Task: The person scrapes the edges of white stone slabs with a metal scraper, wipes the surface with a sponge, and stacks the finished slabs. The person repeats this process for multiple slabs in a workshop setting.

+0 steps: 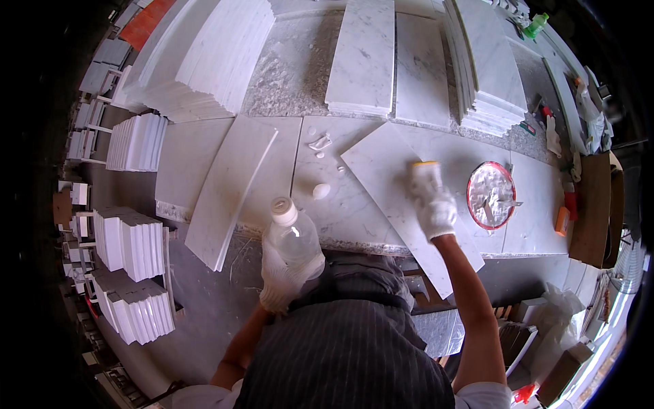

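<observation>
My left hand (285, 290), in a white knit glove, is closed around a clear plastic bottle (296, 242) with a white cap, upright before the bench edge. My right hand (434, 204), also gloved, presses down on a pale grey-veined marble slab (388, 160). Its fingers are closed over a small thing with a yellow edge (426, 163), whose kind I cannot make out. The slab lies slantwise, its near end jutting past the bench edge. Right of it stands a red-rimmed round tub (491, 183) of white paste with a flat metal tool in it.
Another marble strip (228, 194) overhangs the bench at left. White lumps (321, 191) lie between. Slab stacks (221, 58) (487, 68) stand behind, more tile stacks (129, 242) at far left. An orange box (562, 221) and a cardboard box (593, 211) are at right.
</observation>
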`<state>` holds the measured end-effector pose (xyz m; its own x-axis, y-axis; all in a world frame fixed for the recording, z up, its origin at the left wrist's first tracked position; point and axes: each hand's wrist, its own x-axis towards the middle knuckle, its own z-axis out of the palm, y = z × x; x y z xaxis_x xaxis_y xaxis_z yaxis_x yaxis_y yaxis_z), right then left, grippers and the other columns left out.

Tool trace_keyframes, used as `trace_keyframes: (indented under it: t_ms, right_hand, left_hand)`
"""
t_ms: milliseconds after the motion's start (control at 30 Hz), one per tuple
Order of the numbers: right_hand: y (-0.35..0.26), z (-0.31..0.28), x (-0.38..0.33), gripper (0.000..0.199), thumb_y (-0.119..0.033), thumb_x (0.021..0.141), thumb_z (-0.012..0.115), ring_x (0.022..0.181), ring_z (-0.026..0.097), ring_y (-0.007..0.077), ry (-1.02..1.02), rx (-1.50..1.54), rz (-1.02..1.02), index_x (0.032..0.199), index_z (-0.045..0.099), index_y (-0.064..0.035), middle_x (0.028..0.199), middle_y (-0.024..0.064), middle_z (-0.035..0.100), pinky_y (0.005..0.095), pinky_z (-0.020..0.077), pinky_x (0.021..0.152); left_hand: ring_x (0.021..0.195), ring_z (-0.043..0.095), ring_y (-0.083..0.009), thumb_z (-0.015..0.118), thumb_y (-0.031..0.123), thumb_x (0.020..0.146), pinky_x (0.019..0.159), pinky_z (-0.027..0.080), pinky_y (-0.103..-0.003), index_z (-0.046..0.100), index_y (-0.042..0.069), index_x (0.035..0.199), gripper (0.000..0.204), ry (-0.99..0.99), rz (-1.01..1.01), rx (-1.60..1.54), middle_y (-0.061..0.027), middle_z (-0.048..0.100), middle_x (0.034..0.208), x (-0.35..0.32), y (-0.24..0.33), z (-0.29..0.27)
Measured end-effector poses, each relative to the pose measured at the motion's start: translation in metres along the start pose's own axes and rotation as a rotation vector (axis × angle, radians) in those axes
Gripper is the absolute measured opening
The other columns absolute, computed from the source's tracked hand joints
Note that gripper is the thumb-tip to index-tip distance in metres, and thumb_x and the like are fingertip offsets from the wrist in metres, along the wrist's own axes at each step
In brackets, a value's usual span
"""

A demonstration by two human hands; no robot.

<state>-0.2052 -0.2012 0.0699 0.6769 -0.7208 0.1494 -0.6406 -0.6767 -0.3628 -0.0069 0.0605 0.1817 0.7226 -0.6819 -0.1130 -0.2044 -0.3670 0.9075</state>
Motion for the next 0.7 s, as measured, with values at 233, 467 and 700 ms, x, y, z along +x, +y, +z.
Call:
trace_keyframes:
  t_ms: [233, 467, 700]
  right_hand:
    - [0.000, -0.004, -0.012, 0.023, -0.005, 0.078, 0.061, 0.087, 0.065, 0.0285, -0.102, 0.261, -0.130, 0.097, 0.068, -0.0165, 0.096, 0.0071, 0.068, 0.0411, 0.0529, 0.076]
    - [-0.027, 0.005, 0.010, 0.022, -0.008, 0.081, 0.060, 0.088, 0.066, 0.0299, -0.183, 0.296, -0.064, 0.101, 0.065, -0.0149, 0.101, 0.0060, 0.068, 0.0413, 0.0533, 0.079]
    - [-0.001, -0.012, 0.016, 0.014, -0.009, 0.084, 0.058, 0.081, 0.067, 0.0298, -0.093, 0.260, 0.215, 0.094, 0.066, -0.0119, 0.092, 0.0084, 0.070, 0.0427, 0.0537, 0.073]
  left_hand:
    - [0.113, 0.053, -0.0208, 0.084, 0.009, 0.066, 0.098, 0.046, -0.038, 0.033, 0.002, 0.137, 0.088, 0.095, -0.062, -0.255, -0.0091, 0.050, 0.124, 0.000, 0.017, -0.023]
    - [0.114, 0.053, -0.0211, 0.083, 0.014, 0.063, 0.097, 0.046, -0.038, 0.031, 0.001, 0.139, 0.093, 0.118, -0.073, -0.101, -0.0101, 0.050, 0.124, 0.008, -0.007, -0.039]
    - [0.111, 0.053, -0.0222, 0.077, 0.010, 0.064, 0.095, 0.046, -0.038, 0.035, 0.003, 0.136, 0.084, 0.231, -0.052, 0.002, -0.0086, 0.050, 0.119, 0.011, -0.013, -0.053]
